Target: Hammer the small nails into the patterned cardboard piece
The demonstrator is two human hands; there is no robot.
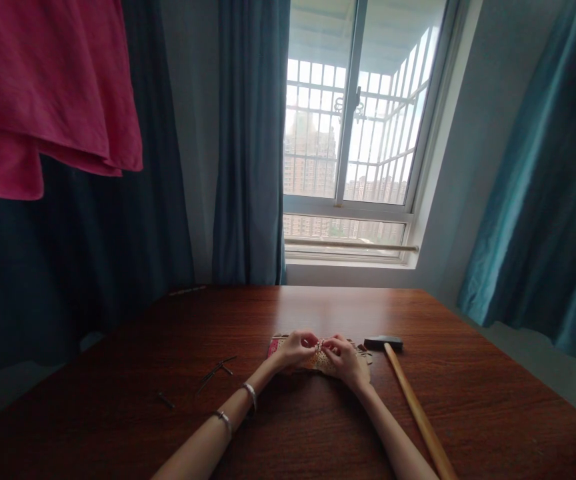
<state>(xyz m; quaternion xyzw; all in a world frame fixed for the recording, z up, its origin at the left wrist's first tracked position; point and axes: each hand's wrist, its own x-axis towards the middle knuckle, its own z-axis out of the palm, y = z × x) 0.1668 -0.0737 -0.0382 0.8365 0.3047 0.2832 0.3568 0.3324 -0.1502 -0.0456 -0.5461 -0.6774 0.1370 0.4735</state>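
Note:
A flat beige piece (pixel 313 362) dotted with small dark holes or marks lies on the table, with a pink-red patch at its left end. Over it, my left hand (pixel 295 350) is closed in a pinch, fingertips close to those of my right hand (pixel 345 363), which pinches too. Something small and reddish-brown shows between the fingertips, too tiny to name. The hands cover much of the beige piece. Just right of my right hand lies a hammer (pixel 413 397) with a black head and a long wooden handle.
Several dark nails (pixel 213 375) lie on the brown wooden table (pixel 278 427) left of my left forearm, one (pixel 167 400) apart from the others. A window (pixel 348 147) and blue curtains (pixel 251 147) stand behind the table. A pink cloth (pixel 53 87) hangs at upper left.

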